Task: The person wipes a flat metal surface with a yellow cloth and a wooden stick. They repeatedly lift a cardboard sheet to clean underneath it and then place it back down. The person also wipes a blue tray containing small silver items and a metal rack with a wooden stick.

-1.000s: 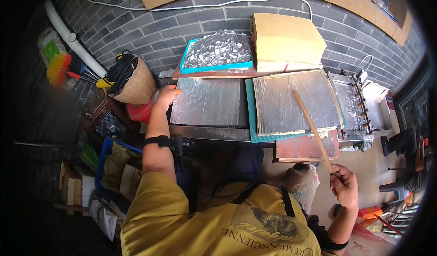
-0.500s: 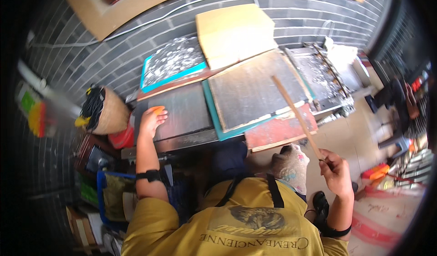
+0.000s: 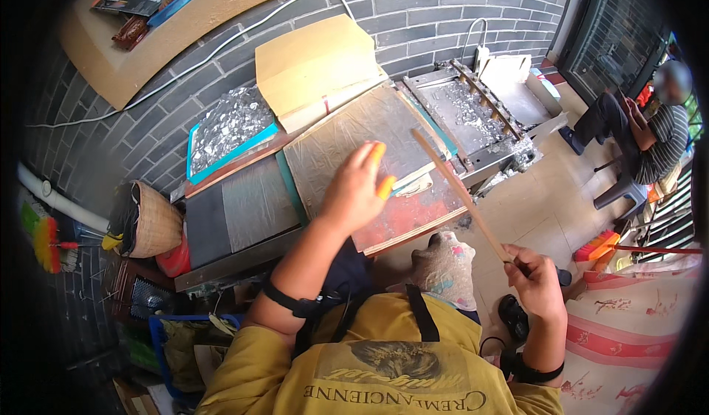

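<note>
One stick is in the right hand: the stick [image 3: 464, 197] slants up and leftward from the fingers of the right hand [image 3: 535, 278], which are closed on its near end beyond the front edge of the bench [image 3: 244, 263]. Its far tip lies over the right part of the stack [image 3: 336, 145]; whether it touches, I cannot tell. The left hand [image 3: 356, 195] is over the front part of that stack, thumb and forefinger spread apart, both capped in orange; no held thing shows between them, and contact with the top is unclear.

Under the stack is a teal mat [image 3: 290, 182], visible along the left and right edges. A red board [image 3: 402, 221] juts out past the bench's front edge. Toward the bench's left end lies a dark board [image 3: 203, 215], with a grey sheet [image 3: 258, 201] over its right part. Along the back edge stand a blue tray [image 3: 236, 154] of silvery scraps [image 3: 233, 123] and, to its right, yellow paper [image 3: 317, 64]. A metal frame [image 3: 443, 103] with more flakes is at the right end.

Beyond the left end is a basket [image 3: 159, 223]; well off to the right, a person [image 3: 661, 145] sits on a stool [image 3: 622, 192].
</note>
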The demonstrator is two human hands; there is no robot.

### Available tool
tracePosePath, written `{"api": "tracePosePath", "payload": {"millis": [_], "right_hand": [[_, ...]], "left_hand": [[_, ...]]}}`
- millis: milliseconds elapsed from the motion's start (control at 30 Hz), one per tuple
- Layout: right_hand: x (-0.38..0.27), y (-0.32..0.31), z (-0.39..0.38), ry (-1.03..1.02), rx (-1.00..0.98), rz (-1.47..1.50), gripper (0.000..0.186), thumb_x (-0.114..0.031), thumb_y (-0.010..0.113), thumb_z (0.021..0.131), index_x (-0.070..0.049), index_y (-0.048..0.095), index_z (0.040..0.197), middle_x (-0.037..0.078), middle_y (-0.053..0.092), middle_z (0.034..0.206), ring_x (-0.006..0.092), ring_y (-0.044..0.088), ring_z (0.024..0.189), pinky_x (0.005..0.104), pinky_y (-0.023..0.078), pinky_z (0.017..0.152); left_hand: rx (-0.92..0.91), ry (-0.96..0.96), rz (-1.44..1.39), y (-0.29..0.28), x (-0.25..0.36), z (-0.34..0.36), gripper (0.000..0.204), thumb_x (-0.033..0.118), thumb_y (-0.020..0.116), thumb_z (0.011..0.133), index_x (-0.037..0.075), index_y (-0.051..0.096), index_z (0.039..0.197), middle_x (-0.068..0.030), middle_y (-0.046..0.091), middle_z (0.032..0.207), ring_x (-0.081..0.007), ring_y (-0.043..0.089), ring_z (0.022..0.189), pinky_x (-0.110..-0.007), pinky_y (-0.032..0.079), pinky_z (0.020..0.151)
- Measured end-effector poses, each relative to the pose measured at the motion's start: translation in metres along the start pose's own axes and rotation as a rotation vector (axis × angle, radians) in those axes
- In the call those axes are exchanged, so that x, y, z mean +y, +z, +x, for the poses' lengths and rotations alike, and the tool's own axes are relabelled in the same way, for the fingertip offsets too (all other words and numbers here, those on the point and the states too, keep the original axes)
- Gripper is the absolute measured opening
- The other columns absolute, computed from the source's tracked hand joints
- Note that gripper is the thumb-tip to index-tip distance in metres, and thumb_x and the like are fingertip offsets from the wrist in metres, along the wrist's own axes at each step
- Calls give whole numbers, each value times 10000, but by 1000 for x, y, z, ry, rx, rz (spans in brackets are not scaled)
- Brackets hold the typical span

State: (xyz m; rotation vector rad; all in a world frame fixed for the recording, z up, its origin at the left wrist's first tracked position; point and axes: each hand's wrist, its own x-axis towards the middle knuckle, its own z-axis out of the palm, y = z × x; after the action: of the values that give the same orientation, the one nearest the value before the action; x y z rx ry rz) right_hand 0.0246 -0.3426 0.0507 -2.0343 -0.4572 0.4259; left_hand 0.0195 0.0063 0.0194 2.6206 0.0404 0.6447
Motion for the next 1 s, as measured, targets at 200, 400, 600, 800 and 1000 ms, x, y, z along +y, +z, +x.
{"api": "tracePosePath", "payload": {"millis": [200, 400, 600, 800, 1000], "right_hand": [[2, -27, -14, 127, 28, 183, 310, 50, 588, 834, 63, 603, 1144, -2, 516, 659, 63, 492, 582, 212, 400, 535], [9, -49, -26, 77, -19, 186, 288, 28, 564, 853, 59, 604, 1136, -16, 516, 591, 37, 426, 485, 196, 312, 457], [10, -57, -27, 14, -89, 70, 279, 60, 565, 824, 60, 619, 1098, 2, 514, 594, 65, 483, 523, 218, 378, 492], [9, -59, -29, -19, -145, 58, 285, 74, 554, 821, 60, 621, 1098, 9, 521, 613, 77, 500, 544, 226, 397, 502], [1, -57, -28, 7, -227, 55, 286, 56, 563, 821, 81, 607, 1103, 19, 547, 647, 77, 513, 540, 223, 412, 503]], "left_hand": [[-62, 131, 104, 24, 20, 5, 566, 335, 584, 888, -42, 476, 1296, -234, 447, 1349, -367, 376, 1315, -459, 252, 1126], [-109, 131, 147, 28, 20, 5, 566, 357, 561, 899, -45, 485, 1290, -232, 447, 1351, -365, 363, 1326, -455, 232, 1135], [-98, 120, 131, 29, 21, 6, 566, 357, 559, 900, -50, 487, 1286, -229, 451, 1349, -364, 369, 1322, -457, 228, 1136], [-109, 97, 142, 28, 24, 8, 581, 359, 569, 894, -62, 481, 1284, -230, 453, 1348, -373, 383, 1309, -465, 235, 1132], [-109, 87, 149, 30, 24, 8, 593, 352, 580, 887, -65, 464, 1293, -230, 450, 1351, -381, 386, 1305, -472, 251, 1124]]}}
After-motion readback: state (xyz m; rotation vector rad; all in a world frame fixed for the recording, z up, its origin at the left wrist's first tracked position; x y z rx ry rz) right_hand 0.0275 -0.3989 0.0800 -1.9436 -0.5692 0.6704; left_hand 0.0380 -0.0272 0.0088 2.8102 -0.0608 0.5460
